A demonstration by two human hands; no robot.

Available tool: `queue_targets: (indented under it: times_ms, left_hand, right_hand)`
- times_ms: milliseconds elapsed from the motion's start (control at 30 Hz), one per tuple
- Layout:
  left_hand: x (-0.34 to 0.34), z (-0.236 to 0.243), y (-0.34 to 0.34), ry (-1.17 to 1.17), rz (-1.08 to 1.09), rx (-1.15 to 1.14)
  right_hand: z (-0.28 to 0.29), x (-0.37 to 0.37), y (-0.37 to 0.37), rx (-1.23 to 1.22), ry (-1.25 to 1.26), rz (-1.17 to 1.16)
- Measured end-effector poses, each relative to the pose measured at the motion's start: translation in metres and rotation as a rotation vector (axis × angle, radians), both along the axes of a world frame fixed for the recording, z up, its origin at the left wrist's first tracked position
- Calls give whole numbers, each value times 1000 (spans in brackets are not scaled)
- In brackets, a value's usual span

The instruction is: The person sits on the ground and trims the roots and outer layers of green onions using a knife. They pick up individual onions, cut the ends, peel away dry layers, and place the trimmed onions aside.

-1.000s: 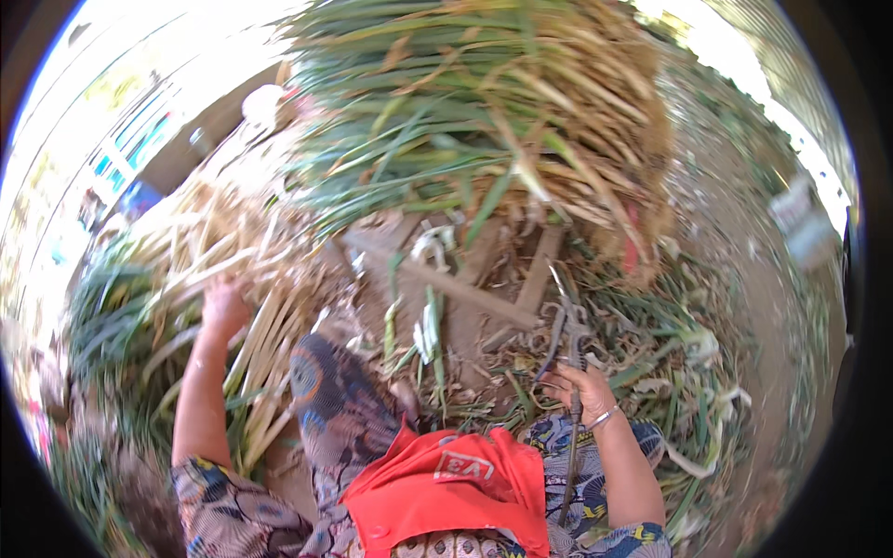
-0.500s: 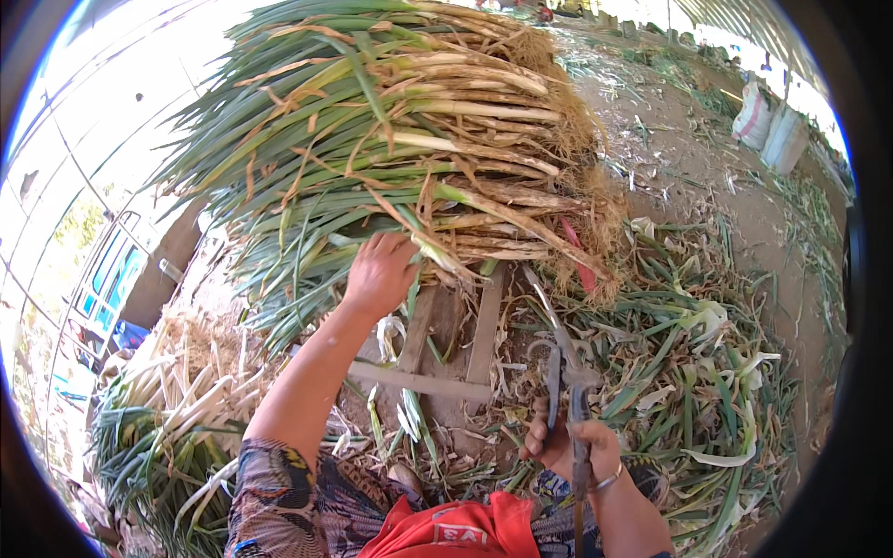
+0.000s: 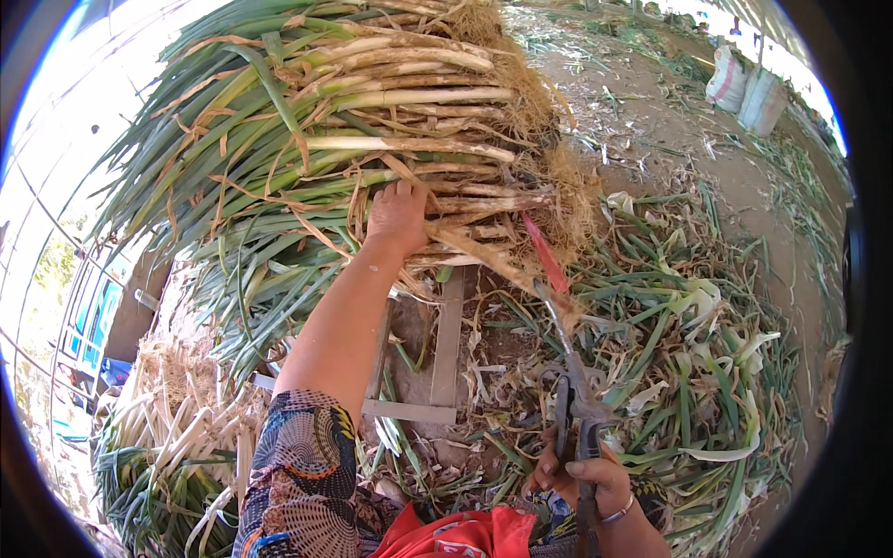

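Note:
A big pile of large green onions [image 3: 400, 98], roots to the right and leaves to the left, lies ahead of me. At its near edge my left hand [image 3: 398, 219] is closed around the stalk of one green onion [image 3: 484, 260], whose rooted end slants down to the right. My right hand [image 3: 586, 474] grips an air blow gun [image 3: 581, 400] at the lower right, its thin metal nozzle pointing up. The nozzle tip is close to that onion's root end; whether they touch I cannot tell. A red strip [image 3: 546, 253] hangs by the roots.
A wooden frame [image 3: 448, 339] shows under the pile's near edge. Stripped leaves and peelings [image 3: 688, 363] cover the ground at right. Whitish-stemmed onions [image 3: 181, 428] are heaped at lower left. White sacks [image 3: 763, 100] stand far right, and a wire mesh [image 3: 56, 214] runs along the left.
My left hand has moved up and slightly right in the view, its fingers now closed on a stalk. The pile appears further left in the view. The blow gun sits slightly lower.

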State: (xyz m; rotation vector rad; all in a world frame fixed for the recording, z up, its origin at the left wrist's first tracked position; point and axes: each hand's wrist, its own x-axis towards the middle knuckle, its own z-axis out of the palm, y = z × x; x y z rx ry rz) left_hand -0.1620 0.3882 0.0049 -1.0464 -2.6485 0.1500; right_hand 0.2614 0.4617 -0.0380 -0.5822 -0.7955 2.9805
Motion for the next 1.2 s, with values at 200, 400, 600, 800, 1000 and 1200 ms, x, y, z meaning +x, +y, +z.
queue_targets:
  times_ms: [200,400,600,800,1000,1200]
  left_hand:
    - [23,-5,-12,-13,32,-182]
    - [71,-29,-53,-59,3,-392]
    - [116,-32,-136,-138,11,-389]
    - [221,1,-221,-517,77,-326]
    - [254,17,-249,-844,258,-328]
    - [198,-56,-229,-1070,322,-99]
  right_hand:
    - [-5,-3,-1,84,66,-13]
    - [5,-10,6,142,169,-51]
    - [2,-20,5,151,266,-40]
    - [9,-20,3,98,342,-63]
    - [9,-21,6,183,379,-114]
    - [25,-21,3,144,484,-204]
